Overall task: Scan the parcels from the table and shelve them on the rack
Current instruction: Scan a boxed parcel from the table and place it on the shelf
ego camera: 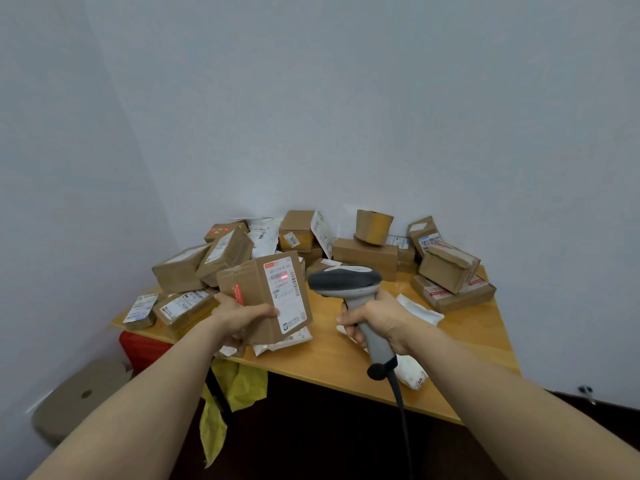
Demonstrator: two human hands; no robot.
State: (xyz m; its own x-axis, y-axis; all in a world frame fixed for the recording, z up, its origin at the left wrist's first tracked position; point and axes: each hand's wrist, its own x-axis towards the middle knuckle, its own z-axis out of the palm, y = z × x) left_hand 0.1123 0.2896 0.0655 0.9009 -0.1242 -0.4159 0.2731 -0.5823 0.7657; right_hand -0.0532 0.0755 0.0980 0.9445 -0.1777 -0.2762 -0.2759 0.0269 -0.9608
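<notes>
Left hand (242, 318) grips a rectangular cardboard parcel (256, 303) above the table (346, 362) near its left front edge. Right hand (377, 322) clenches the grey plastic scanner (349, 289) handle; a red beam marks the white label (285, 294).

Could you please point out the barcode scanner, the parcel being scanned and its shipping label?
barcode scanner (343, 282): head view, on its dark head.
parcel (248, 279): head view, on its bare cardboard face.
shipping label (287, 296): head view, on the white middle.

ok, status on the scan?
Left hand grips a cardboard parcel, label showing. Right hand grips the barcode scanner, red beam on the label. Nothing between them; many parcels wait on the table.
</notes>
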